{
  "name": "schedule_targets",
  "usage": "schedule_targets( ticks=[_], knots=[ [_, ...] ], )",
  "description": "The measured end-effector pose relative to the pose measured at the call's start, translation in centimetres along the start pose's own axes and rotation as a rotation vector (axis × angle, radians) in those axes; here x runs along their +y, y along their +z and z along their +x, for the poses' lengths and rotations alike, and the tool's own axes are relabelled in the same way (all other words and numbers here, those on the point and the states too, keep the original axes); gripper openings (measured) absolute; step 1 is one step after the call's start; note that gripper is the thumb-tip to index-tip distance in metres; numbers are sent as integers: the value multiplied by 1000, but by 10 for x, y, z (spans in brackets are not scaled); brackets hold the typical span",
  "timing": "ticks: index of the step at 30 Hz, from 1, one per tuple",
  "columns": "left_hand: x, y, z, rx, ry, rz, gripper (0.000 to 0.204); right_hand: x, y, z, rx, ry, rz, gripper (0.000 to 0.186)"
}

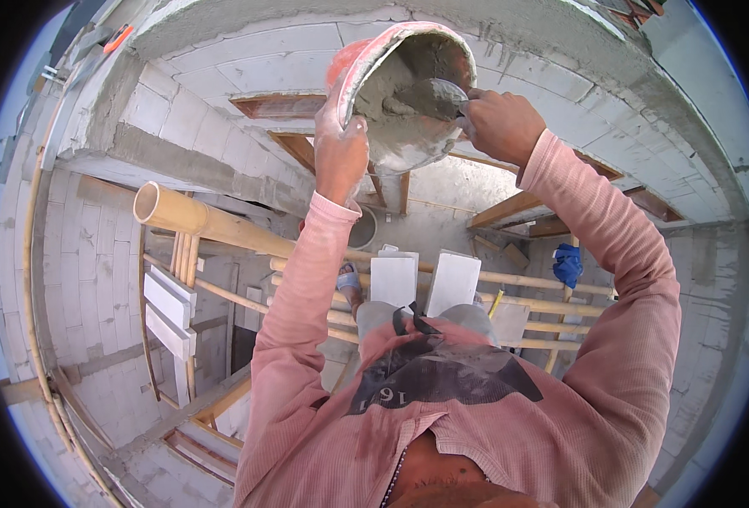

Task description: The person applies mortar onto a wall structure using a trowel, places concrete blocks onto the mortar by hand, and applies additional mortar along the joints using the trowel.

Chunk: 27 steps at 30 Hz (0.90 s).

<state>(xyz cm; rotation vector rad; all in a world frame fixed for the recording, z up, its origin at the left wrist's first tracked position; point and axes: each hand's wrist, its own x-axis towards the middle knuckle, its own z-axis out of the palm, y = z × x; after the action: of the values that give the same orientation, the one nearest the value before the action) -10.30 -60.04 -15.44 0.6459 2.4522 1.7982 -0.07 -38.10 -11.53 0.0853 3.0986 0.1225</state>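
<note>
A red bucket (346,61), its rim crusted with dried mortar, is raised in front of me and tilted so its mouth faces me. My left hand (340,152) grips its left rim, fingers partly hidden behind the wall. Inside lies wet grey mortar (380,82). My right hand (503,123) is closed around the handle end of a trowel (434,98). The trowel's mortar-smeared blade points left into the bucket, against the mortar; the handle itself is mostly covered by my fingers.
Bamboo poles (239,234) run across below me as scaffolding, with white blocks (393,279) near my legs. More white blocks (168,315) hang stacked at left. A block wall (281,63) rises ahead. A blue cloth or bag (567,265) hangs at right; an orange-handled tool (118,40) lies far left.
</note>
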Motion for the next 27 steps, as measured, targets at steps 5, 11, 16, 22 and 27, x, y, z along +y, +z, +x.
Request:
schedule_targets(
  ticks=[5,11,16,22,27],
  knots=[
    [-16,2,-15,-60,-163,-228,62,-8,31,2,-94,-17,619,29],
    [-55,-4,-13,-66,-174,-262,58,1,31,3,-401,229,1236,34],
    [-42,-17,-5,-44,-517,-637,47,30,19,-4,-424,303,1638,32],
    [-68,-37,14,-5,-637,-900,19,62,-80,24,-38,112,1506,35],
    [-69,-46,7,8,-599,-874,16,64,-164,102,323,191,540,32]
  ],
)
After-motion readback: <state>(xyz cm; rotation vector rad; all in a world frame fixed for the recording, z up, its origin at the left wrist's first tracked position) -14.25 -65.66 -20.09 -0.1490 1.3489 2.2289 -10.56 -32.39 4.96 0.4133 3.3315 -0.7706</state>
